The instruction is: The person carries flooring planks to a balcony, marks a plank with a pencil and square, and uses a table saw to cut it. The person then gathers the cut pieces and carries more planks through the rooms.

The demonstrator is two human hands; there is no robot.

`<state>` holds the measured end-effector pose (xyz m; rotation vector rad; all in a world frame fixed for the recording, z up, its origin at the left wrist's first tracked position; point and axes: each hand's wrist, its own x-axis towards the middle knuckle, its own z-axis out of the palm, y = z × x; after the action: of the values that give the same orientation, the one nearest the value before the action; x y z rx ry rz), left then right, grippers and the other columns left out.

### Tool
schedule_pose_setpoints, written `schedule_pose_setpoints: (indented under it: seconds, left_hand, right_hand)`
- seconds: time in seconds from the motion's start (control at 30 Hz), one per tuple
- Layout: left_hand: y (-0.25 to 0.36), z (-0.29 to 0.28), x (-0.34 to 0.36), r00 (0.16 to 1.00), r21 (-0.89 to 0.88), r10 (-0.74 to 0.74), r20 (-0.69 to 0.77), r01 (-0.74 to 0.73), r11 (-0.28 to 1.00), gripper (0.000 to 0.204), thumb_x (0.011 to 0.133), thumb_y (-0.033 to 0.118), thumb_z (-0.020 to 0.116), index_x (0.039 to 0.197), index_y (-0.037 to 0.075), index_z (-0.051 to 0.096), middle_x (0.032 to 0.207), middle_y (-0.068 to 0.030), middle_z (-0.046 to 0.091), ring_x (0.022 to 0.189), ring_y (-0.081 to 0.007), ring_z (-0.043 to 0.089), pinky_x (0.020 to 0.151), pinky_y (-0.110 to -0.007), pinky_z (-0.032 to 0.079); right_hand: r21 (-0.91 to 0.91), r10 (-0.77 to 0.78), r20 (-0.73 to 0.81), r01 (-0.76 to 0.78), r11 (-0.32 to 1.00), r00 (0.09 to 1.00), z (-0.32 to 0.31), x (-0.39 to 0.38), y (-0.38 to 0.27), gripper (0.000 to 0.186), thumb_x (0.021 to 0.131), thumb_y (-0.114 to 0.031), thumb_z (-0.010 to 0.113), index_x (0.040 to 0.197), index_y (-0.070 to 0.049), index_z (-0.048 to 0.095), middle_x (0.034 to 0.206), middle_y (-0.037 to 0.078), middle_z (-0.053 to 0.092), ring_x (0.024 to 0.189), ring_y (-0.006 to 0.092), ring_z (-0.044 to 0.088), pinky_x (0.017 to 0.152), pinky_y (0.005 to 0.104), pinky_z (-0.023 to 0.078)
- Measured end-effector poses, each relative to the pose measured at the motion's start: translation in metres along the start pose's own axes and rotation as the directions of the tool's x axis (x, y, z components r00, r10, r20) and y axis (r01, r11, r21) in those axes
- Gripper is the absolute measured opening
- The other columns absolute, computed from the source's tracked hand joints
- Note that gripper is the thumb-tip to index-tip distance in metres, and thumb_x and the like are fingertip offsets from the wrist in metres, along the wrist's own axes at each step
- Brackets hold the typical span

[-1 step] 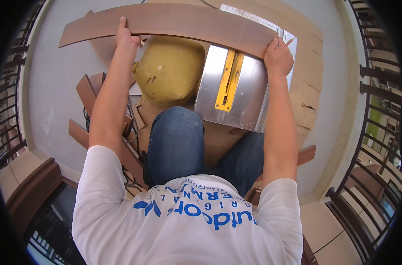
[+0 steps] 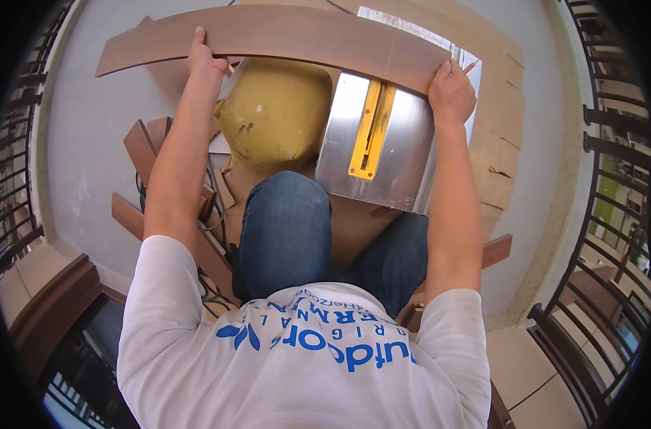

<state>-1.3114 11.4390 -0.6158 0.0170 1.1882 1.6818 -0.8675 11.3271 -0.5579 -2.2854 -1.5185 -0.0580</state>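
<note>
A long brown board point(image 2: 282, 32) lies across the far part of a metal table saw top point(image 2: 404, 157), which has a yellow slotted insert point(image 2: 361, 157). My left hand point(image 2: 205, 56) grips the board's near edge at its left part, over the scene beside a dusty yellow rounded object point(image 2: 272, 114). My right hand point(image 2: 450, 89) is closed on the board's right end, with a thin red pencil point(image 2: 470, 68) sticking out by its fingers.
Brown offcuts point(image 2: 136, 150) and dark cables point(image 2: 211, 204) lie at the left. Cardboard point(image 2: 500, 121) covers floor around the saw, and another board point(image 2: 493, 250) pokes out right of my right arm. Dark metal railings point(image 2: 600, 193) stand on both sides. My bent knee is below the saw.
</note>
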Motion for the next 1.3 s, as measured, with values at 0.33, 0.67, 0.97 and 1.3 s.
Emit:
schedule_pose_setpoints:
  seconds: [0.33,0.67,0.97,1.3]
  left_hand:
    - [0.001,-0.004,-0.016,1.0,-0.014,0.013,0.011,-0.013,1.0,0.033,0.098,0.025,0.065,0.121,0.003,0.059,0.122,-0.0123,0.066,0.109,-0.0297,0.066,0.092,-0.045,0.059]
    - [0.005,-0.005,-0.024,0.999,-0.038,0.029,0.04,-0.028,0.999,0.031,0.098,0.024,0.066,0.12,0.003,0.06,0.121,-0.0106,0.067,0.107,-0.0279,0.066,0.091,-0.042,0.059]
    - [0.005,0.0,-0.039,1.0,-0.011,0.003,-0.001,-0.003,1.0,0.028,0.098,0.024,0.065,0.117,0.004,0.062,0.118,-0.0082,0.069,0.104,-0.0255,0.068,0.085,-0.039,0.061]
    - [0.004,-0.004,-0.038,0.999,0.012,0.015,0.031,-0.016,1.0,0.026,0.099,0.024,0.064,0.116,0.004,0.062,0.114,-0.0082,0.071,0.1,-0.0254,0.07,0.082,-0.039,0.063]
  right_hand:
    - [0.0,0.002,0.01,-0.002,1.0,1.0,0.003,-0.001,0.006,0.033,0.099,-0.035,0.045,0.102,-0.012,0.069,0.092,0.02,0.072,0.088,0.043,0.068,0.08,0.0515,0.053]
    - [0.007,0.003,0.022,-0.003,1.0,1.0,0.002,-0.004,0.003,0.034,0.1,-0.036,0.044,0.101,-0.012,0.069,0.092,0.019,0.072,0.089,0.0426,0.068,0.08,0.0515,0.054]
    - [-0.006,-0.033,0.024,0.033,0.999,0.999,0.003,-0.006,0.009,0.035,0.1,-0.035,0.044,0.101,-0.01,0.069,0.093,0.02,0.072,0.089,0.042,0.068,0.08,0.051,0.054]
    - [-0.015,-0.047,0.027,0.048,0.999,0.999,0.004,-0.009,0.013,0.037,0.1,-0.035,0.043,0.101,-0.009,0.069,0.094,0.02,0.072,0.09,0.0428,0.069,0.081,0.0508,0.054]
